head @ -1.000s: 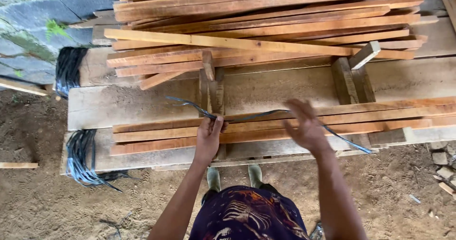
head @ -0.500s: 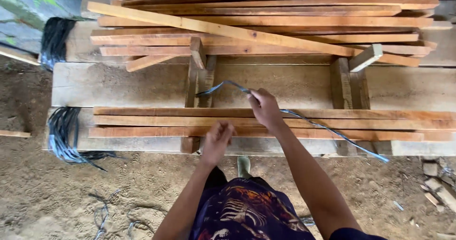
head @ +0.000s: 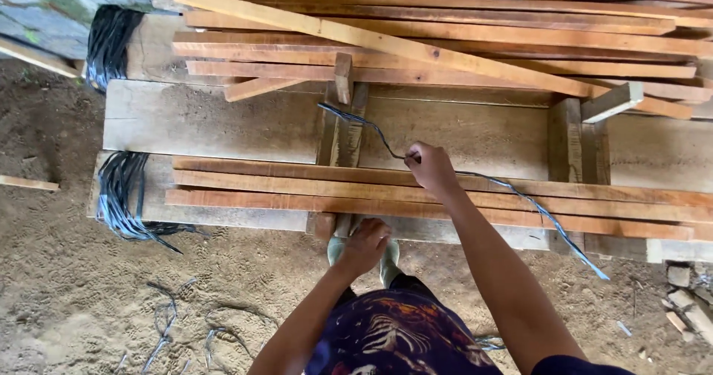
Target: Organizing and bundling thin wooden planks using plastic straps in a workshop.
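My right hand (head: 429, 168) is shut on a long dark plastic strap (head: 551, 220). It is over three long reddish wooden slats (head: 260, 186) that lie side by side on a wide plank bench (head: 223, 122). One end of the strap curls up to the left past a short wooden upright (head: 343, 126). The other end trails right, over the slats and off the bench front. My left hand (head: 365, 245) is curled shut at the bench's front edge, just below the slats. Nothing shows in it.
A big pile of similar slats (head: 483, 33) lies along the back of the bench, and a second wooden upright (head: 568, 137) stands at the right. Bundles of dark straps (head: 119, 197) hang off the left end. Strap scraps (head: 167, 319) lie on the sandy ground.
The strap went from my left hand into my right, which now grips it over the slats. My left hand dropped from the slats to the bench's front edge.
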